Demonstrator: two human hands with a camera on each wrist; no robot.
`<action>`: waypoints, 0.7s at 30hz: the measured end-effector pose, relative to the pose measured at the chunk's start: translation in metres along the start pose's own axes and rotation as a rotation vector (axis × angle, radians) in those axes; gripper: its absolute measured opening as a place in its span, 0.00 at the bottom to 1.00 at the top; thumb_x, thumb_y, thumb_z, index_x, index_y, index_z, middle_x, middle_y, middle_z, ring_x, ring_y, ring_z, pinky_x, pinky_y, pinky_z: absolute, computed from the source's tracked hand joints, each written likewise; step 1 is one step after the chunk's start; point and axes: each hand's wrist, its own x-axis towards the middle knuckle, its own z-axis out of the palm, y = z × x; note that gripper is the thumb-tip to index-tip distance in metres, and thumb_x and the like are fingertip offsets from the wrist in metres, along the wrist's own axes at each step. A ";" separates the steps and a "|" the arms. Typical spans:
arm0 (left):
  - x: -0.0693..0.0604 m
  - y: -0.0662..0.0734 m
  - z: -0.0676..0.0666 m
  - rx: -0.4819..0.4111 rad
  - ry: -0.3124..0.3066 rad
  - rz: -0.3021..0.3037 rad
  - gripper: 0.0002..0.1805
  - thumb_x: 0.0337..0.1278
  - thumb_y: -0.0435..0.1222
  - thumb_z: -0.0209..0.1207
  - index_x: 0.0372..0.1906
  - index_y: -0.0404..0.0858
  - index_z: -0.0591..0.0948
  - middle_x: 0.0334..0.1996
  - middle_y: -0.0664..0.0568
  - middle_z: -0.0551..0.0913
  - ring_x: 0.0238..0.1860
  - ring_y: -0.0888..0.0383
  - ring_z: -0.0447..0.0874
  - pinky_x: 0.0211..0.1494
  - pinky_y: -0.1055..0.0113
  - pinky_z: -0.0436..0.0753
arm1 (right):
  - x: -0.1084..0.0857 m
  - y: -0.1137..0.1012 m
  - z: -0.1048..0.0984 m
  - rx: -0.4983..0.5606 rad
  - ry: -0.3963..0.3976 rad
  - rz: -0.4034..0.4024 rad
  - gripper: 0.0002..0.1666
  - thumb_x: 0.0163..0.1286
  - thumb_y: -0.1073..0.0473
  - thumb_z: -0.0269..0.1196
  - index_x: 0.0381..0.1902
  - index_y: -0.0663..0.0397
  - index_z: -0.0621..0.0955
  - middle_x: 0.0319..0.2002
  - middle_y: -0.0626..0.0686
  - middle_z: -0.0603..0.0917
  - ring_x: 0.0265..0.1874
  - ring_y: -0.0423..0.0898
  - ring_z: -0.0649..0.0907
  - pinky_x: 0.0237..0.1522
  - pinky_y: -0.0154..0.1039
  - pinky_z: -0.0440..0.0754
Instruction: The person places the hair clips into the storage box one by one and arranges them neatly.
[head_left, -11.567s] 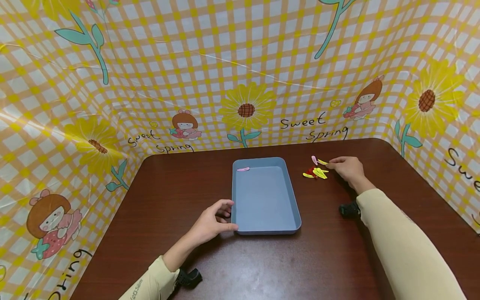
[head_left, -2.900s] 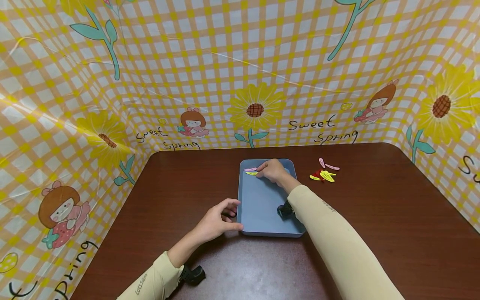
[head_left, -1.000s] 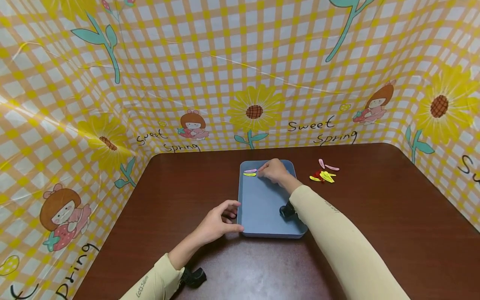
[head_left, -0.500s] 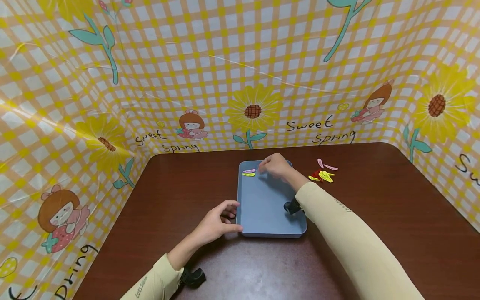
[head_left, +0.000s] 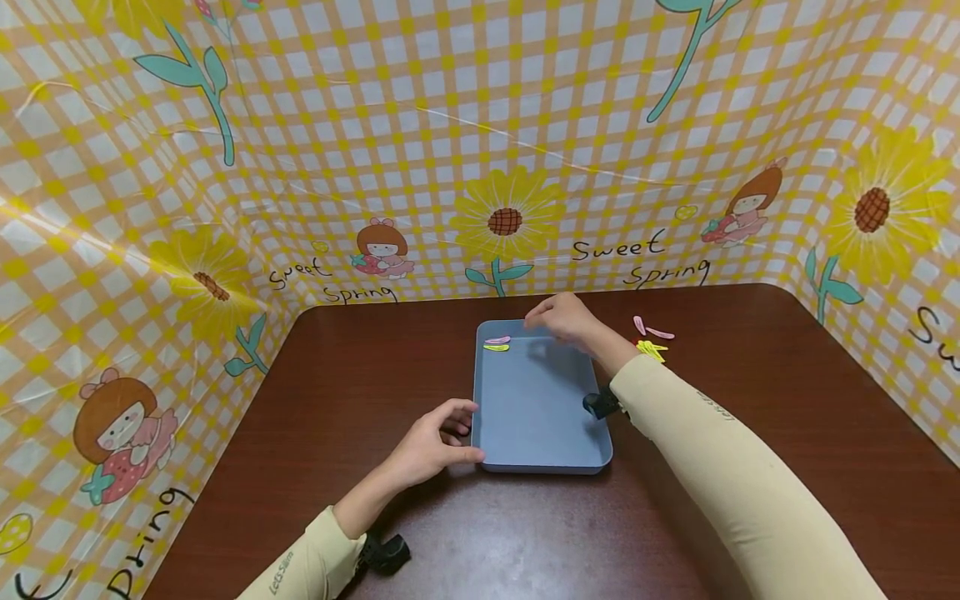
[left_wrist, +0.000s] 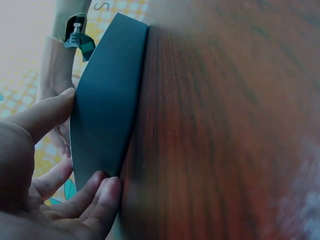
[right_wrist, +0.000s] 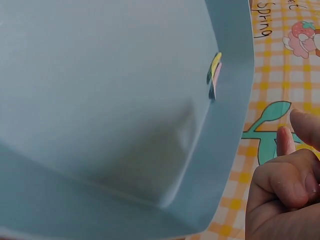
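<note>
pale glare whitens the near tabletop (head_left: pixel 495 546); a soft shadow darkens the tray (head_left: pixel 540 417).

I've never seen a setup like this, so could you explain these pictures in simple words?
There's no machine: someone works bare-handed. The wide pictures come from a camera on the head, the two close ones from wrist cameras. On the brown table stands a blue tray, with a pinkish clip and a yellow clip inside, near its far left corner. More small clips lie to its right. The left grip touches the tray's left side; the right grip hovers by its far edge, with nothing visible in it.
</note>
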 end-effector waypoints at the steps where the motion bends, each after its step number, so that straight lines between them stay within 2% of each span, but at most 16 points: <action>1: 0.000 0.000 0.000 0.000 0.003 0.002 0.36 0.49 0.42 0.77 0.65 0.43 0.76 0.52 0.49 0.80 0.50 0.55 0.78 0.51 0.65 0.82 | -0.001 -0.001 -0.001 -0.005 0.006 0.005 0.18 0.68 0.54 0.67 0.51 0.57 0.86 0.35 0.51 0.80 0.12 0.39 0.60 0.20 0.35 0.66; 3: 0.000 -0.001 0.000 -0.001 0.009 0.009 0.36 0.48 0.42 0.77 0.64 0.42 0.76 0.52 0.48 0.81 0.50 0.54 0.78 0.51 0.65 0.82 | -0.003 -0.001 -0.004 -0.010 0.017 0.009 0.18 0.68 0.53 0.67 0.51 0.57 0.86 0.49 0.54 0.80 0.13 0.39 0.61 0.21 0.35 0.66; 4: 0.000 -0.001 0.000 -0.002 0.011 0.013 0.36 0.48 0.42 0.77 0.64 0.42 0.76 0.52 0.48 0.81 0.50 0.54 0.78 0.51 0.66 0.82 | -0.004 -0.001 -0.006 -0.010 0.022 0.013 0.18 0.68 0.53 0.67 0.51 0.57 0.86 0.51 0.54 0.79 0.13 0.39 0.61 0.21 0.35 0.66; 7: 0.000 -0.002 0.001 -0.008 0.014 0.024 0.36 0.48 0.42 0.77 0.64 0.42 0.76 0.51 0.48 0.81 0.50 0.54 0.79 0.50 0.67 0.83 | -0.005 -0.001 -0.010 -0.006 0.034 0.018 0.17 0.69 0.53 0.67 0.50 0.57 0.86 0.33 0.50 0.78 0.12 0.40 0.60 0.18 0.35 0.63; 9: -0.001 -0.002 0.001 -0.014 0.017 0.024 0.36 0.48 0.41 0.77 0.63 0.41 0.76 0.51 0.48 0.81 0.50 0.54 0.79 0.50 0.68 0.83 | -0.006 0.000 -0.012 0.006 0.028 0.019 0.17 0.69 0.54 0.66 0.51 0.57 0.86 0.20 0.45 0.70 0.10 0.39 0.58 0.17 0.35 0.61; 11: -0.002 -0.002 0.001 -0.019 0.018 0.017 0.36 0.48 0.41 0.77 0.64 0.41 0.76 0.51 0.48 0.81 0.50 0.54 0.79 0.50 0.68 0.83 | -0.007 0.002 -0.016 0.020 0.010 0.018 0.18 0.71 0.54 0.65 0.53 0.59 0.85 0.14 0.42 0.63 0.10 0.39 0.58 0.17 0.36 0.61; 14: -0.003 -0.001 0.000 -0.023 0.022 0.008 0.36 0.47 0.40 0.77 0.63 0.40 0.76 0.51 0.47 0.81 0.50 0.53 0.79 0.50 0.67 0.83 | -0.008 0.005 -0.021 0.046 0.000 0.025 0.19 0.72 0.54 0.64 0.54 0.59 0.84 0.15 0.42 0.64 0.11 0.39 0.59 0.18 0.35 0.62; 17: -0.003 -0.001 0.000 -0.029 0.020 0.008 0.36 0.47 0.40 0.77 0.63 0.40 0.76 0.51 0.46 0.81 0.50 0.53 0.79 0.51 0.67 0.84 | -0.009 0.008 -0.028 0.045 0.013 0.028 0.18 0.73 0.53 0.63 0.54 0.58 0.85 0.26 0.46 0.76 0.15 0.39 0.62 0.23 0.34 0.67; 18: -0.002 -0.001 0.000 -0.031 0.020 0.013 0.36 0.47 0.39 0.77 0.63 0.39 0.76 0.52 0.45 0.81 0.50 0.52 0.79 0.51 0.67 0.84 | -0.010 0.009 -0.031 0.050 0.015 0.028 0.18 0.73 0.53 0.63 0.54 0.57 0.84 0.33 0.49 0.80 0.15 0.40 0.62 0.24 0.35 0.67; 21: 0.000 -0.001 0.000 -0.034 0.016 0.015 0.36 0.47 0.39 0.77 0.64 0.39 0.76 0.52 0.45 0.80 0.51 0.53 0.79 0.52 0.67 0.84 | -0.011 0.011 -0.039 0.056 0.015 0.026 0.19 0.74 0.52 0.62 0.55 0.58 0.84 0.52 0.54 0.81 0.16 0.39 0.61 0.26 0.35 0.68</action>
